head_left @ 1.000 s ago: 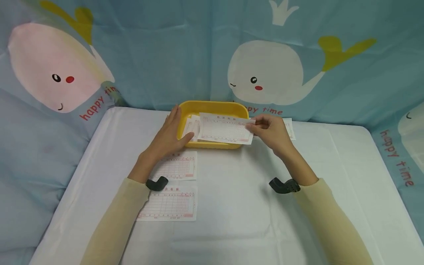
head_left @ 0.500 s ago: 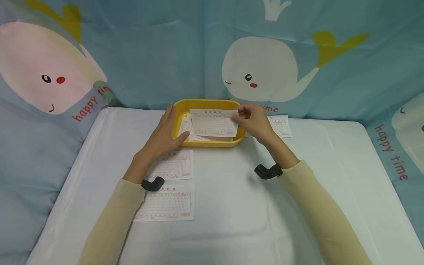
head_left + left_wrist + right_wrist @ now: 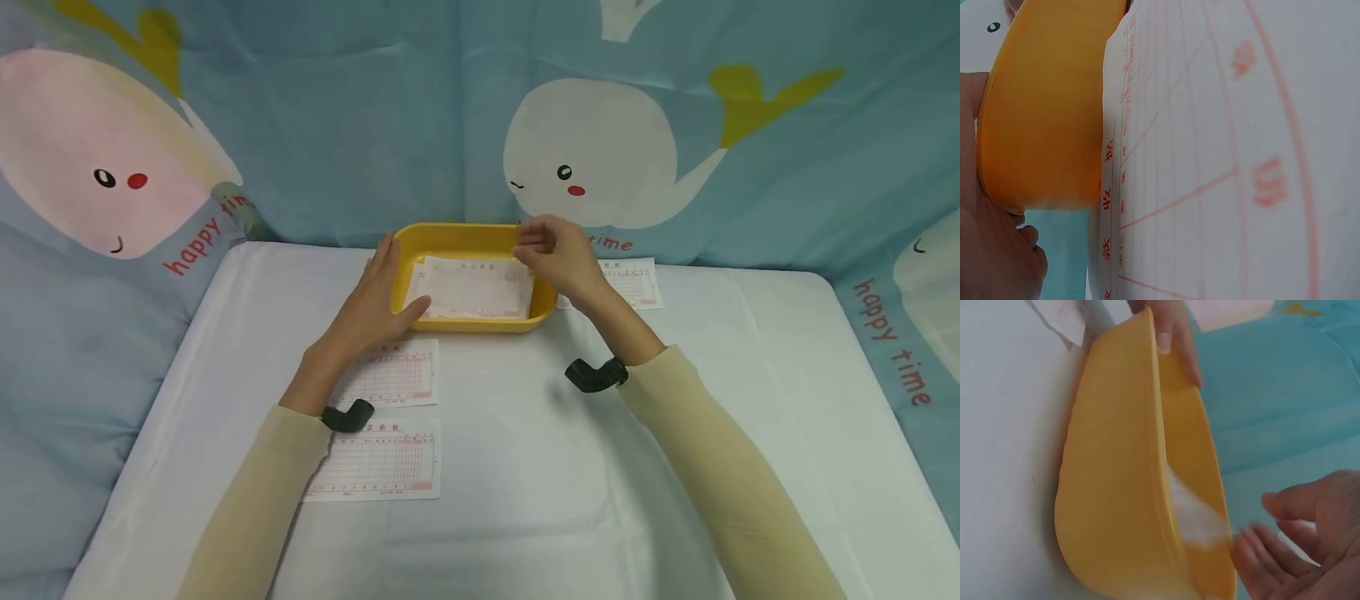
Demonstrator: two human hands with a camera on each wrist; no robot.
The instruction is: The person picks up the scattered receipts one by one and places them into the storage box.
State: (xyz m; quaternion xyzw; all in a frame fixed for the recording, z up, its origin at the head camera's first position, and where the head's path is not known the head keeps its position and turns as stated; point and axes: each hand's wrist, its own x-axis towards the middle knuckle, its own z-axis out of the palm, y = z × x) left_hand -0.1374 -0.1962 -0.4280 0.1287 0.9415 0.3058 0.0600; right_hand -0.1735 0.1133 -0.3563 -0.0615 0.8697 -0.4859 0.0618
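The yellow tray (image 3: 480, 326) stands at the back of the table, with printed paper slips (image 3: 480, 288) lying inside. My left hand (image 3: 369, 302) rests on the tray's left end, thumb over the front rim and fingers along the side; the left wrist view shows it against the yellow wall (image 3: 1047, 112). Above the tray's right end is my right hand (image 3: 558, 258), fingers loosely bent and apart from the slips. In the right wrist view a blurred slip (image 3: 1194, 509) lies inside the tray, and the right hand (image 3: 1304, 534) has a gap between thumb and fingers.
Two printed slips, an upper one (image 3: 405, 372) and a lower one (image 3: 382, 462), lie on the white table in front of the tray, partly under the left arm. Another slip (image 3: 632, 283) lies right of the tray. A patterned blue cloth (image 3: 360, 125) hangs behind.
The right hand moved left over the tray with a slip and let it go; that slip now lies in the tray. The left hand has stayed at the tray's left end.
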